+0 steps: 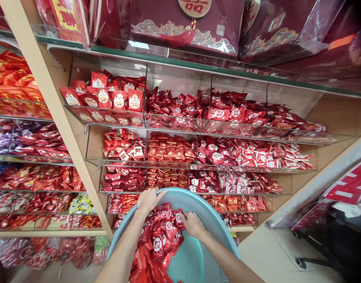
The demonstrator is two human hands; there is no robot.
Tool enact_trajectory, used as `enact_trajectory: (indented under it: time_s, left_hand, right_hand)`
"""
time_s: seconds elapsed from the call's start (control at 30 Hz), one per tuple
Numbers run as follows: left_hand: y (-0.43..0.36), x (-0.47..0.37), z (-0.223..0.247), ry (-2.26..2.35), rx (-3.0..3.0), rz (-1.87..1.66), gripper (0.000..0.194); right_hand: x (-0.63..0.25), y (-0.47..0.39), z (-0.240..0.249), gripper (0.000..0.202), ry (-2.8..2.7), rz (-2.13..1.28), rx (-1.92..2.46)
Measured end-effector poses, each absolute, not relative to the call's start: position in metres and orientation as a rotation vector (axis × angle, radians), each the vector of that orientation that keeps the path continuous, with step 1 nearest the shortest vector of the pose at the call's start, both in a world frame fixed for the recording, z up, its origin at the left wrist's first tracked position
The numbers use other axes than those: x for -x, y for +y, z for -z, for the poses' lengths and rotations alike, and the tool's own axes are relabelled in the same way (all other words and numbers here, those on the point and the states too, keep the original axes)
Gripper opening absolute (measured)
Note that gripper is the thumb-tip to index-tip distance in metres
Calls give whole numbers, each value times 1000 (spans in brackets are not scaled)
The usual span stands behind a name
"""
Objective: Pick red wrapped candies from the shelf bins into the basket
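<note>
A large light-blue plastic mesh basket (211,208) is in front of me at the bottom centre. My left hand (148,199) is closed over its far rim, with the thumb lying along the edge. Small red wrapped snack packets (159,232) with white round labels are heaped in its left half. Larger, plainer red wrappers (147,269) lie nearer to me. Inside the basket my right hand (193,224) has its fingers curled at the right side of the heap, closed on a red packet (178,217). Part of that packet is hidden by the fingers.
Beyond the basket, glass-fronted shelves (168,124) hold red packets sorted by dividers. Maroon gift bags (186,29) stand on the glass shelf above. A wooden upright (55,112) separates more candy shelves at the left. On the right floor is a wheeled chair base (312,261).
</note>
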State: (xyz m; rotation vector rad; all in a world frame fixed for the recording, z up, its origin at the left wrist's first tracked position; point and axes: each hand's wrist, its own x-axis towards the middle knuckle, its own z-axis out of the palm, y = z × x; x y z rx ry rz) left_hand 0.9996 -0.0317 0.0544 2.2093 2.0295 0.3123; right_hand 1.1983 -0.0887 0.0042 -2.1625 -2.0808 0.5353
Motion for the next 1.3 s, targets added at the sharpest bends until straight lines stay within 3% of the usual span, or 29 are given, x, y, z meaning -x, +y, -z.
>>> enact_trajectory:
  time_s: [0.13,0.23,0.33,0.47,0.57,0.67,0.93,1.3]
  left_hand:
    - [-28,-1000,-53,2045,-2201,-335,69]
    - [-24,-997,-50,2055,-2219,-383,67]
    - [-21,-991,-46,2056,-2199,-400,65]
    - [-20,-983,-44,2063,-2138,-435,64]
    - [-21,-979,-45,2054,-2125,-478,62]
    - [-24,-976,-46,2060,-2109,-481,61]
    - [-28,-965,-42,2106,-2083,-461,59]
    - [-31,-965,-42,2109,-2066,-438,60]
  right_hand:
    - [-1197,-85,-6,51,-2125,-484,2181]
    - [-1198,-78,-35,50,-2151,-330,2152]
    - [-1199,-71,-104,45,-2162,-208,1957]
    - [-1201,-55,-234,48,-2149,1,1507]
    - [-1199,-27,-319,35,-2013,251,1303]
    - [-1192,12,-367,20,-1940,483,1339]
    - [-1170,66,-379,49,-2005,452,1836]
    - [-1165,58,-399,49,-1832,329,1826]
